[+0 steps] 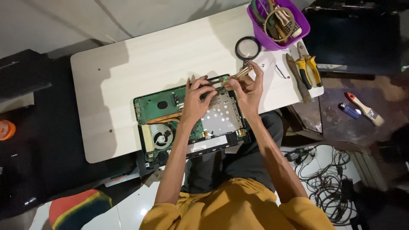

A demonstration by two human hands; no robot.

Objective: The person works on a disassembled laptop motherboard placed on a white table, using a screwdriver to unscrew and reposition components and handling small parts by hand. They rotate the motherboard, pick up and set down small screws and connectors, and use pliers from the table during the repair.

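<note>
An opened laptop base (153, 106) lies on the pale low table (140, 59), its green circuit board, copper heat pipe, round fan and perforated metal drive cover showing. My left hand (197, 99) rests on the board's far edge, fingertips pressing near a small part there. My right hand (247, 87) is just to the right, holding a slim brass-coloured screwdriver (242, 73) whose tip points at the same spot at the laptop's far right corner.
A magnifying glass (248, 47), a purple tub of tools (279, 21), yellow-handled pliers (307, 68) and another dark tool (297, 77) lie at the table's right end. A paintbrush (364, 108) and tangled cables (328, 179) are on the floor to the right.
</note>
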